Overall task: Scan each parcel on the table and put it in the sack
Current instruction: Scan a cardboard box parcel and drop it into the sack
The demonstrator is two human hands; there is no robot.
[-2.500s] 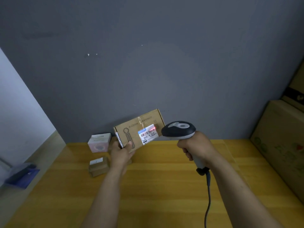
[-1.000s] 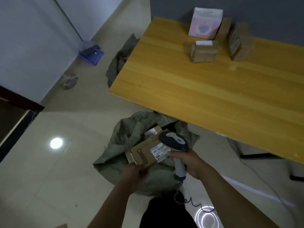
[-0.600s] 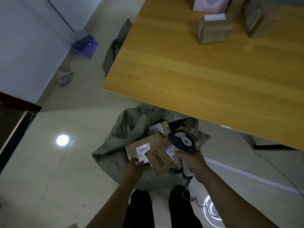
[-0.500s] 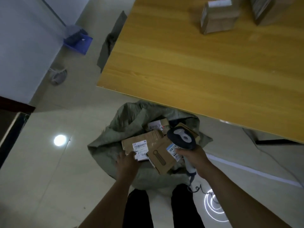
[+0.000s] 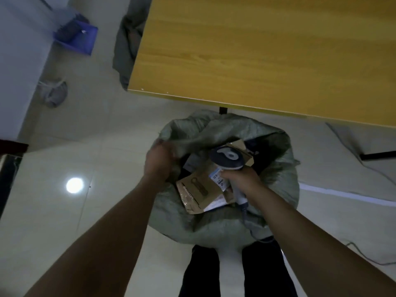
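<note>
Scene: A person stands over an open grey-green sack (image 5: 214, 228) on the pale tiled floor, just in front of the near edge of a wooden counter (image 5: 257, 50).
Left hand: The left hand (image 5: 159, 161) is at the sack's left rim, its fingers curled into a fold of the cloth. Motion blur hides the finer grip.
Right hand: The right hand (image 5: 242, 179) is wrapped around the handle of a dark-headed scanner (image 5: 227, 157), held over the sack's mouth. The scanner's cable (image 5: 245, 215) trails down across the near rim.
Parcel: A flat brown cardboard parcel (image 5: 197, 189) with a printed outline on its top face lies tilted inside the sack. It sits between the two hands, closer to the right one.
Label: The parcel's white label (image 5: 217, 177) sits just beside the right hand and under the scanner head. Whether the hand touches it cannot be told.
Other parcel: A second brown box (image 5: 237, 145) shows deeper in the sack beyond the scanner head, partly hidden.
Surroundings: A blue tray (image 5: 75, 37) lies on the floor by the wall. A heap of grey cloth (image 5: 126, 39) lies against the counter's left side. Dark trouser legs (image 5: 201, 273) stand at the sack's near side.
</note>
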